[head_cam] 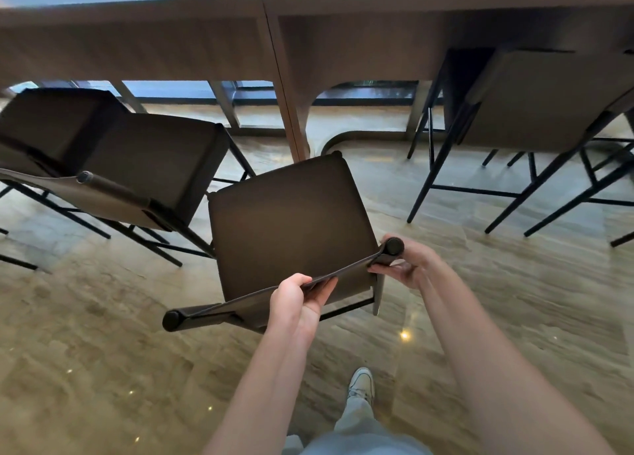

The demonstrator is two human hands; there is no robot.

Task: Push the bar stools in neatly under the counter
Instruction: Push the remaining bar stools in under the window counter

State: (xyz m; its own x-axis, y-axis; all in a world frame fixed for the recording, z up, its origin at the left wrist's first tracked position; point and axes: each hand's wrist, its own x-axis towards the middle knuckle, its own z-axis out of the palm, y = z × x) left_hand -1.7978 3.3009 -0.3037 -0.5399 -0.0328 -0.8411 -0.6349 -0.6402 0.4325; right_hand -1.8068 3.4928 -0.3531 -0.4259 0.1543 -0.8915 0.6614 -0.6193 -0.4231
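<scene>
So right now I've got the middle stool [291, 221] by its backrest [274, 291] — it's standing out on the floor, seat pointing at the tabletop [308, 8] but turned a bit off square, and only its front edge comes near the tabletop's centre leg [291, 111]. Definitely not tucked in yet.

My left hand [298, 300] has its grip on the thin top edge of the backrest, thumb on the near side and fingers curled over the far side. My right hand [404, 266] is wrapped around the round post end [394, 247] at the backrest's right corner, fingers curled underneath it. So both grips are closed on the same stool, nothing loose.

Progress-wise, I'd call it partway at best. The stool on the right [535, 101] looks done — its seat sits up under the tabletop. The stool on the left [147, 166] looks like it's out in the open and angled, with another dark seat [58, 121] behind it that I can't really judge from here, so there's at least one more after this one.

What's left for the one in my hands, I think: swing it straight so it lines up with the bay, keeping clear of that centre leg, then slide it forward. The floor [120, 351] is shiny and looks smooth, so it should slide easily enough.
</scene>
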